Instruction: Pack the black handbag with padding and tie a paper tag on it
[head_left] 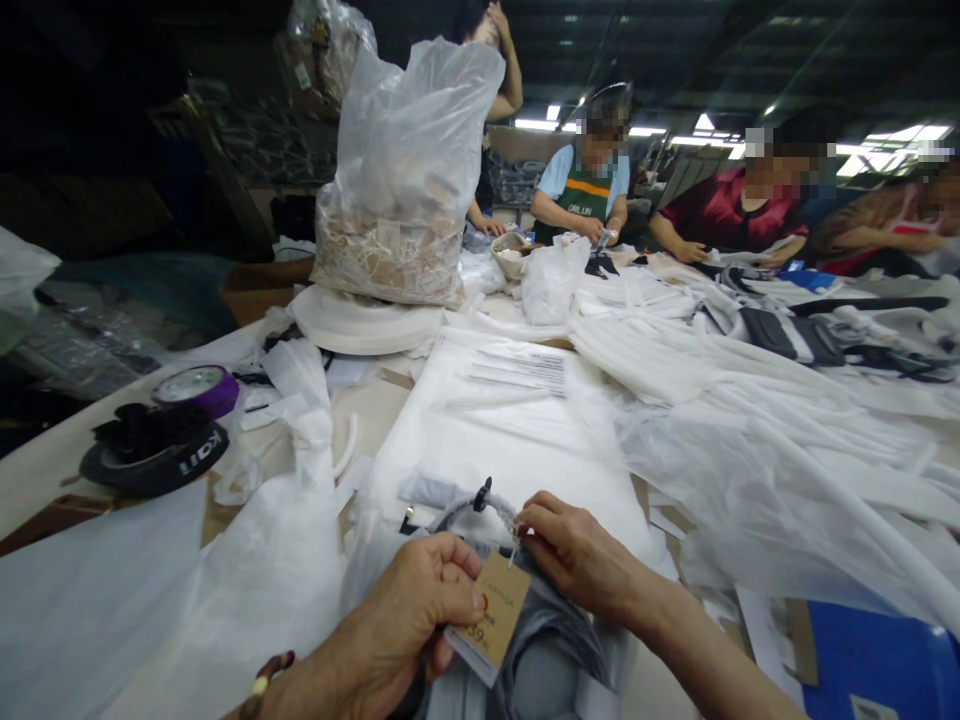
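Note:
Between the thumb and fingers of my left hand [431,605] is a brown cardboard tag [501,610], with a white label behind it. My right hand [574,550] pinches the thin string at the tag's top, beside a grey cord loop. A black clip [482,494] sits on that loop. Below both hands lies a grey item with coiled grey cord [559,640], partly hidden by the tag and my left hand. It rests at the near end of a stack of white plastic bags [525,440].
A large clear bag [405,180] of tags stands at the back. Tape rolls [154,450] lie at the left. White tubing and plastic [720,400] cover the right side, with a blue packet [877,655] near the front. Several people work across the table [45,450].

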